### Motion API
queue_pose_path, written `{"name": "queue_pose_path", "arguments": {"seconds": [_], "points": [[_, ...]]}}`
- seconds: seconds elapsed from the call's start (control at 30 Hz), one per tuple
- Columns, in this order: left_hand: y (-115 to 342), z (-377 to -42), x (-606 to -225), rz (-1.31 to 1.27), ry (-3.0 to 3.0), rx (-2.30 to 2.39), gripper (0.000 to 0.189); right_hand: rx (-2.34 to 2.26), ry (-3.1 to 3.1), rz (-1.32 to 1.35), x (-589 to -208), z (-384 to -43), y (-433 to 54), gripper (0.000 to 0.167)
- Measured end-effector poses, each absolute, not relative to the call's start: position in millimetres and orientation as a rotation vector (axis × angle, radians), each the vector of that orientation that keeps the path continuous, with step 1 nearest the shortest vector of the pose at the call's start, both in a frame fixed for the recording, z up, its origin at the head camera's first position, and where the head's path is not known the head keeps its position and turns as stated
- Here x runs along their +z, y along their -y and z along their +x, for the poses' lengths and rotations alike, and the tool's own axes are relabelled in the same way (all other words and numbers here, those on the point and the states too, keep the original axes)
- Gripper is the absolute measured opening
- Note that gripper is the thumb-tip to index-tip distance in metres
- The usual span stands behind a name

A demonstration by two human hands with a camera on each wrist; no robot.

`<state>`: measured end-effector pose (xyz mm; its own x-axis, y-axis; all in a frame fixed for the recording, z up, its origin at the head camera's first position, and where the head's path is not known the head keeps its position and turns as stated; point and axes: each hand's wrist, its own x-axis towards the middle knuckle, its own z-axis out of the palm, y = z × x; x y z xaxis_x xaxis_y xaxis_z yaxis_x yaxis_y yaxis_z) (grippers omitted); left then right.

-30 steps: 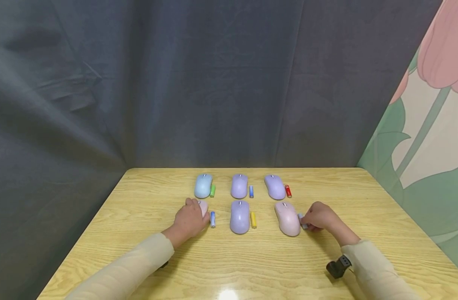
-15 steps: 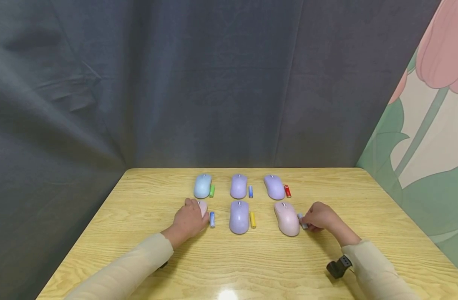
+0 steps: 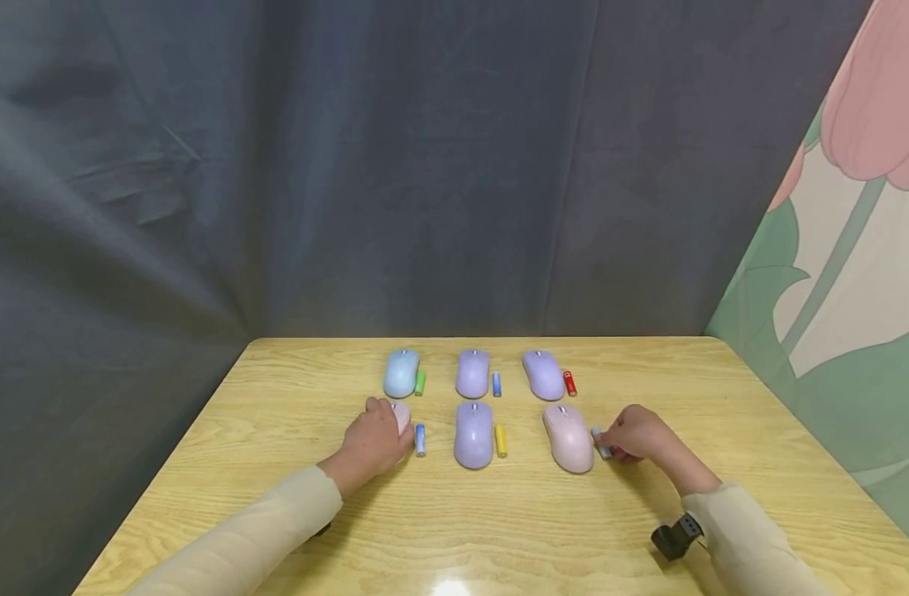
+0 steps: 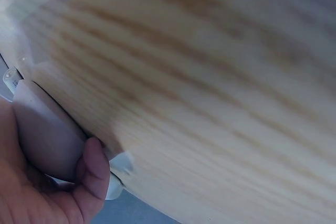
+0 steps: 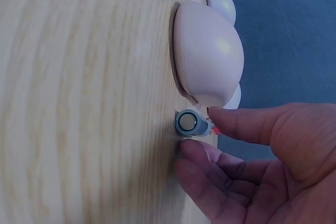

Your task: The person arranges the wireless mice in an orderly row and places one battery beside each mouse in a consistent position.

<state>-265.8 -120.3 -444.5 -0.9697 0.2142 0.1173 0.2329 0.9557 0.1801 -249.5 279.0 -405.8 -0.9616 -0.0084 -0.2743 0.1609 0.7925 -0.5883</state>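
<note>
My left hand (image 3: 372, 436) grips a pale pink computer mouse (image 3: 401, 416) at the left of the front row, its fingers covering most of it. In the left wrist view the fingers (image 4: 95, 169) curl along the side of that mouse (image 4: 47, 129). A blue battery (image 3: 420, 440) lies just right of this hand. My right hand (image 3: 633, 433) pinches a grey-blue battery (image 3: 601, 444) lying on the table beside another pink mouse (image 3: 569, 439). In the right wrist view, thumb and fingertips are on either side of the battery (image 5: 190, 123), whose end faces the camera.
Between the hands lie a purple mouse (image 3: 473, 434) and a yellow battery (image 3: 501, 440). Behind are a light blue mouse (image 3: 401, 373) with a green battery (image 3: 420, 383), a purple mouse (image 3: 473, 374) with a blue battery (image 3: 497, 384), and another purple mouse (image 3: 544, 376) with a red battery (image 3: 569, 382).
The head view has shifted slightly. Both hands, the mice and the batteries keep their places on the table.
</note>
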Motion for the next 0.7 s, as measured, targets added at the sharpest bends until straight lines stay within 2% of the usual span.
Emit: {"name": "queue_pose_path", "arguments": {"seconds": [0.33, 0.7], "points": [[120, -266, -444, -0.338, 3.017, -0.301, 0.052, -0.962, -2.732, 0.072, -403, -248, -283, 0.022], [120, -265, -444, -0.3, 3.039, -0.346, 0.066, -0.931, -2.74, 0.039, -392, -248, -286, 0.024]]}}
